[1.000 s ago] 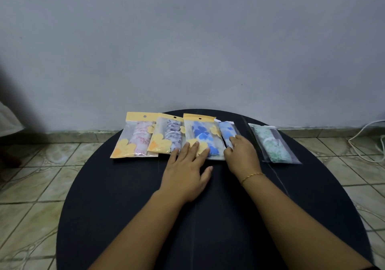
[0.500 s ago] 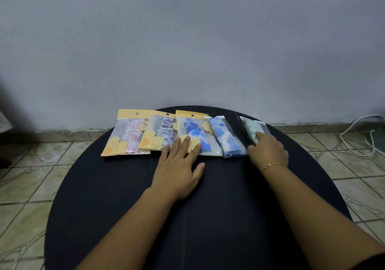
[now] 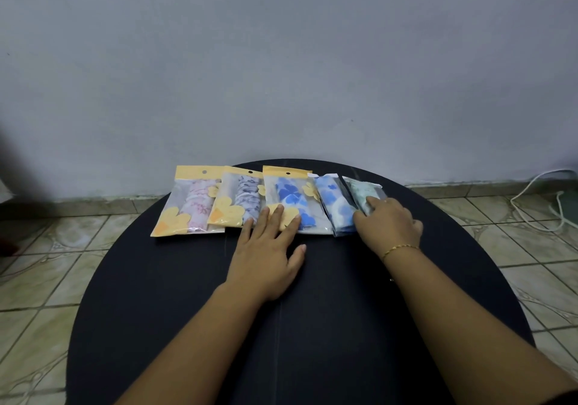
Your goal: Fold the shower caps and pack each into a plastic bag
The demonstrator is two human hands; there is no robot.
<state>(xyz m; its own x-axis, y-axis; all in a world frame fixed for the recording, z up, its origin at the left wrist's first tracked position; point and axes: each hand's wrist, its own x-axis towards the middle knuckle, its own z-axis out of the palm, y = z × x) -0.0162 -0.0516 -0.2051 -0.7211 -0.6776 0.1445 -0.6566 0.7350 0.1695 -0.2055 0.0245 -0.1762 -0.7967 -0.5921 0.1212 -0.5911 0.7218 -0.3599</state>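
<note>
Five packed shower caps lie in a row at the far side of the round dark table [image 3: 175,311]. From the left: a pink cap bag [image 3: 195,206], a grey-purple cap bag [image 3: 245,196] and a blue-flower cap bag [image 3: 289,193], all with yellow headers. Then come a clear bag with a blue-and-white cap [image 3: 331,200] and a clear bag with a green cap [image 3: 359,190]. My left hand [image 3: 266,248] lies flat, its fingertips resting on the blue-flower bag's near end. My right hand [image 3: 387,226] grips the green cap bag's near end, hiding that part.
A grey wall rises just behind the table. Tiled floor surrounds the table on both sides. A white cable [image 3: 538,200] lies on the floor at the right, by the skirting.
My right hand left the blue-and-white bag, went right to the green cap bag and drew it left against the blue-and-white one. My left hand stayed on the blue-flower bag.
</note>
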